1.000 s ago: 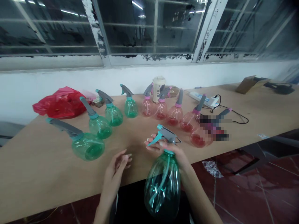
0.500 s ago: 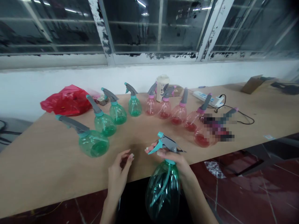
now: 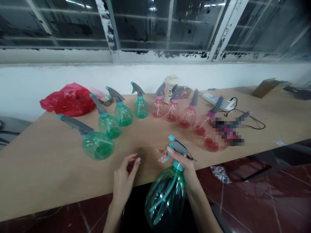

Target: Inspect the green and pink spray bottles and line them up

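Note:
A green spray bottle (image 3: pixel 166 197) with a grey and teal spray head hangs tilted at the table's front edge, and my right hand (image 3: pixel 186 165) is closed around its neck, a finger by the trigger. My left hand (image 3: pixel 123 178) rests near the front edge with fingers loosely curled, thumb apart, holding nothing. Closest to it on the table stands another green spray bottle (image 3: pixel 97 147). Several more green bottles (image 3: pixel 123 116) curve away behind it. Pink spray bottles (image 3: pixel 187 118) with grey heads continue the arc to the right; the rightmost is partly covered by a pixelated patch.
A crumpled red plastic bag (image 3: pixel 70 100) lies at the back left. Behind the pink bottles stands a paper cup (image 3: pixel 167 94). A white power strip (image 3: pixel 215 101) with a black cable and an open cardboard box (image 3: pixel 264 88) sit farther right on the wooden table (image 3: pixel 48 168).
The held bottle has tilted, its base swinging left and its head moving slightly right. My right hand's fingers have drawn in on the trigger. My left hand has hardly moved.

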Available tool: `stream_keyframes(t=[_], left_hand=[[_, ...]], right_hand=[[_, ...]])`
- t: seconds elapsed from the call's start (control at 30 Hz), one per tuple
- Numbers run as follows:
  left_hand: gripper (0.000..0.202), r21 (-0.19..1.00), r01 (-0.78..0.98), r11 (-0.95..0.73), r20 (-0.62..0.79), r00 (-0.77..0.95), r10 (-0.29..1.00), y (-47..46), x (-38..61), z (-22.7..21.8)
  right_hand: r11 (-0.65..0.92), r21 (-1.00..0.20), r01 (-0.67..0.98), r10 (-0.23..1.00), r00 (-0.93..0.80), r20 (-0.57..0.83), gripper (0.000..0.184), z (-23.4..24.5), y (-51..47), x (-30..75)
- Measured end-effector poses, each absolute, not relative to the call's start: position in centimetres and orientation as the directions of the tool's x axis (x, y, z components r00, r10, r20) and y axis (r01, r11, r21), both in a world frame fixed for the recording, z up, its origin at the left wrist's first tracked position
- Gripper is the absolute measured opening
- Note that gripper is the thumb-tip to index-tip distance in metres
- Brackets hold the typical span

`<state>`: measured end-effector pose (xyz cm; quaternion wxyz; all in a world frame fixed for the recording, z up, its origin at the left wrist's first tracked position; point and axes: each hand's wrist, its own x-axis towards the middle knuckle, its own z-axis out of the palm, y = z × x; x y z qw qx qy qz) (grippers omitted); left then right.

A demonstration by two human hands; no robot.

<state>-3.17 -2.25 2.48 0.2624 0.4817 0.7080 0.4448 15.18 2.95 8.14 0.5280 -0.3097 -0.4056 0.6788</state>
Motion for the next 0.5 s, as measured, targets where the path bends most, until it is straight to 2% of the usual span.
stream_keyframes(t=[0.13, 0.3, 0.5], left_hand=[[0.039, 0.881, 0.457, 0.124, 0.068, -0.382, 0.922, -2.36, -3.25, 2.39], [0.036, 0.866, 0.485, 0.123, 0.087, -0.387, 0.918, -2.38, -3.15, 2.64], [0.039, 0.876, 0.465, 0.126, 0.073, -0.386, 0.920, -2.40, -3.20, 2.34]], right_hand=[[-0.118, -0.897, -0.426, 0.970, -0.241, -0.013, 0.024, 8.46, 2.82, 15.02], [-0.165, -0.886, -0.432, 0.923, -0.385, 0.016, 0.016, 8.82, 2.33, 15.00], [-0.120, -0.852, -0.509, 0.950, -0.307, 0.049, 0.026, 8.93, 2.34, 14.96]])
